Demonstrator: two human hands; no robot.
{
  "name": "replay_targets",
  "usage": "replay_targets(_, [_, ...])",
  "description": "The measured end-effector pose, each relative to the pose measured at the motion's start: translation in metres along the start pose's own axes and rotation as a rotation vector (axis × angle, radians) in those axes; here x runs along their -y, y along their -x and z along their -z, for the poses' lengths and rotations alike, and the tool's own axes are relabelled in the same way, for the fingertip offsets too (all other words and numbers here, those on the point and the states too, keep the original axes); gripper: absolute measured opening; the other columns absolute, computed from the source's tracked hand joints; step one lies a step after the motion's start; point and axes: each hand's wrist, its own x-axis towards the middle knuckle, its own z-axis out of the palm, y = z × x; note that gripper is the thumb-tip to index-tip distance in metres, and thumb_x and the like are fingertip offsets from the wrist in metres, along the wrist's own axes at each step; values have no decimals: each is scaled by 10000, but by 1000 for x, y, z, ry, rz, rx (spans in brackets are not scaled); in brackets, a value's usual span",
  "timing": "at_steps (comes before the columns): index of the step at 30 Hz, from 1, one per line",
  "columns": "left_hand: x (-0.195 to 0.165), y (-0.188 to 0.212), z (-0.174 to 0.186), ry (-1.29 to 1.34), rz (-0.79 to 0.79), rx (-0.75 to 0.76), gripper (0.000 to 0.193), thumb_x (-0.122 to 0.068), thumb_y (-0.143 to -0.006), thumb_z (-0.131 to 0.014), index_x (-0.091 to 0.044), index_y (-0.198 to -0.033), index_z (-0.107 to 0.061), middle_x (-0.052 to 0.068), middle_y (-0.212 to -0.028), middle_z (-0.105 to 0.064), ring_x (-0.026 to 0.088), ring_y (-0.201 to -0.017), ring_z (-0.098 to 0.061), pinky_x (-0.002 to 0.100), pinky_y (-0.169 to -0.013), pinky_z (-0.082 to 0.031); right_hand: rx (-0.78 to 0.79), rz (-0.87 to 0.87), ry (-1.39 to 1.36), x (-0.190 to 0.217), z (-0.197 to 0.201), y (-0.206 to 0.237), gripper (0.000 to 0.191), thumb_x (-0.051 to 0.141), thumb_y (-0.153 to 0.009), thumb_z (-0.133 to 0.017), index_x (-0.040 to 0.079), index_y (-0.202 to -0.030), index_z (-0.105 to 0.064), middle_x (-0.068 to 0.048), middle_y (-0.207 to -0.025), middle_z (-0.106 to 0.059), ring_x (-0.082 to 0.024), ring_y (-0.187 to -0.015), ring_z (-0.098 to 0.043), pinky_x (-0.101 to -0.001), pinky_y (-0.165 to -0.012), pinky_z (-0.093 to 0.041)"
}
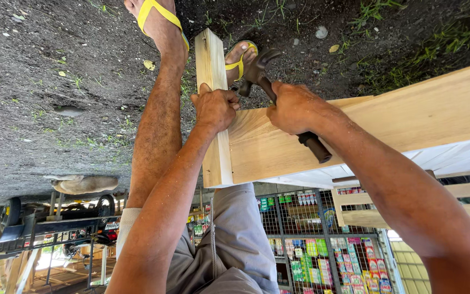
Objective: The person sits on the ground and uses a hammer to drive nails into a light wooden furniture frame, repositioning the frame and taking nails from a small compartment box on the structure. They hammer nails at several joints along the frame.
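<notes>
I see my left hand (215, 109) closed around the narrow upright wooden post (211, 71), pinning it to the end of the broad pale plank (387, 117) that runs to the right. My right hand (296, 109) grips a dark claw hammer (270, 81), head raised above that joint, over bare dirt ground (55, 65). Step in hand, I judge: nailing the 2 pieces; any blow must clear my left fingers.

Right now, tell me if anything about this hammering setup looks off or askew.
The whole view is upside down: the dirt ground sits at the top, since the head is bent far over. Otherwise nothing stands out: the left hand grips the upright wooden post, and the right hand holds the hammer against the plank.
</notes>
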Motion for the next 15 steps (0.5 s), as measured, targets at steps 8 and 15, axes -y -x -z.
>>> replay_targets(8, [3, -1, -1, -66, -38, -37, 58, -274, -819, -780, -253, -845, -828, -6, -835, -749, 249, -1032, -489, 471, -880, -305, -397, -58, -117, -26, 15, -11, 415, 227, -991, -582, 4, -1328, -490, -289, -963, -703, -462, -932, -688, -511, -828, -565])
replay_targets(15, [-10, 1, 11, -211, -14, 99, 131, -231, -841, -740, -292, -918, -827, 28, -853, -750, 271, -1066, -483, 484, -899, -310, 47, -47, -3, -11, -9, -7, 400, 227, -934, -598, 28, -1270, -508, -277, -1063, -697, -430, -996, -710, -528, -891, -557])
